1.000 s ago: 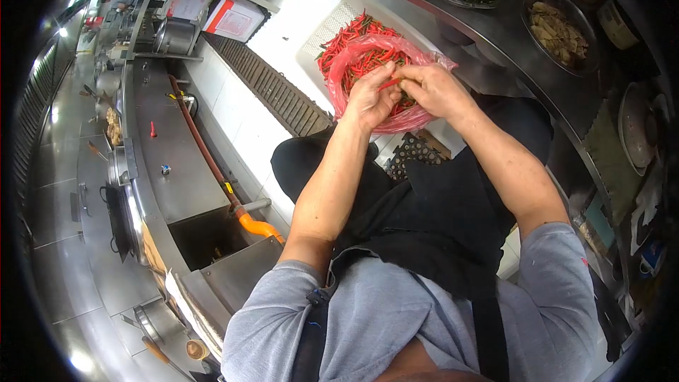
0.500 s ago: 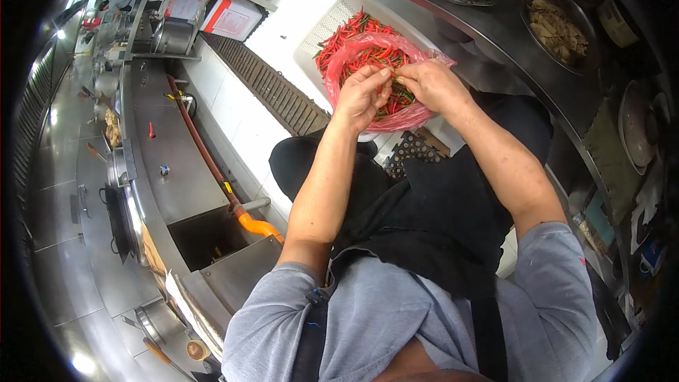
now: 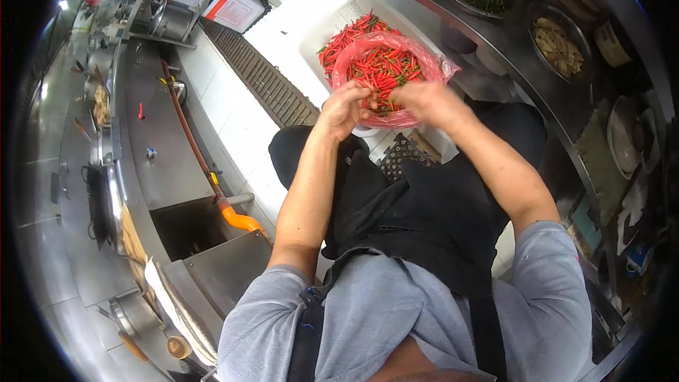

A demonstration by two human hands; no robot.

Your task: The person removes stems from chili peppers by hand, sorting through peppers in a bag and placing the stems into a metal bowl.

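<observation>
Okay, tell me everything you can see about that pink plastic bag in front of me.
The pink plastic bag looks thin, glossy and see-through. Its wide mouth gapes upward, with a wrinkled rim that bunches into loose folds on the right. Red and green chilies fill it. It sits in the white basket, with more chilies lying beyond its far rim. Your left hand and blurred right hand overlap its near part; whether either touches it is unclear.
</observation>
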